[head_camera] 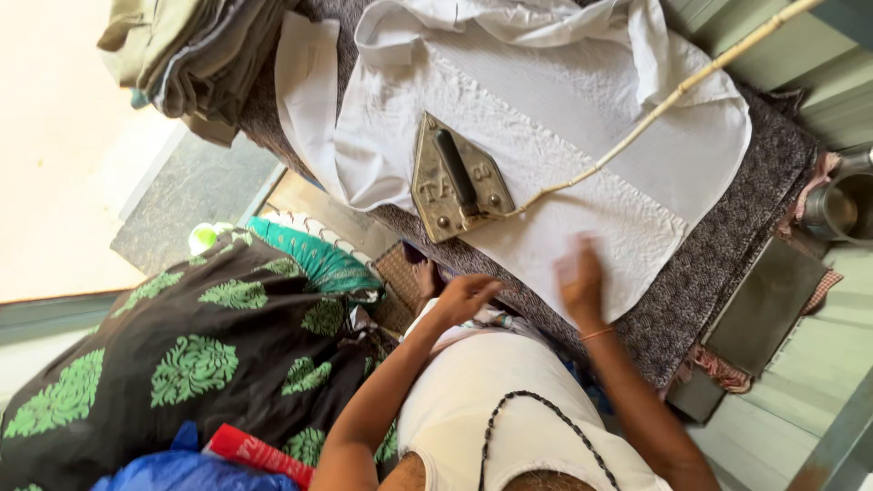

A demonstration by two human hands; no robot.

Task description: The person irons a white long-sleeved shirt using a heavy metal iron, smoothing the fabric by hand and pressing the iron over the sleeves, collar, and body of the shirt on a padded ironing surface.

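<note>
Both hands work at the near edge of the padded desk (727,264), and neither grip holds anything. Right hand (580,280), blurred, lies flat with fingers stretched on the lower part of the white garment (582,118), pressing the cloth against the padding; a thin orange band circles that wrist. Left hand (466,297) hovers loosely curled, palm partly up, just off the desk edge beside the garment's hem, grasping nothing and touching nothing that can be made out.

Just beyond the two hands, the metal iron (457,178) stands flat on the garment, unattended, its dark handle running along its length and its point turned away from the person. A pale cord (673,95) leads from its rear edge across the cloth toward the upper right corner. The garment itself is spread over most of the desk, collar and sleeves bunched at the far end.

Farther out, a stack of folded clothes (195,55) in drab tones sits at the far left end of the desk. A black cloth with green motifs (182,355) lies heaped to the person's left, with a blue bag (173,468) and a red packet (259,452) at its near edge. A metal cup (841,209) stands off the right end of the desk.
</note>
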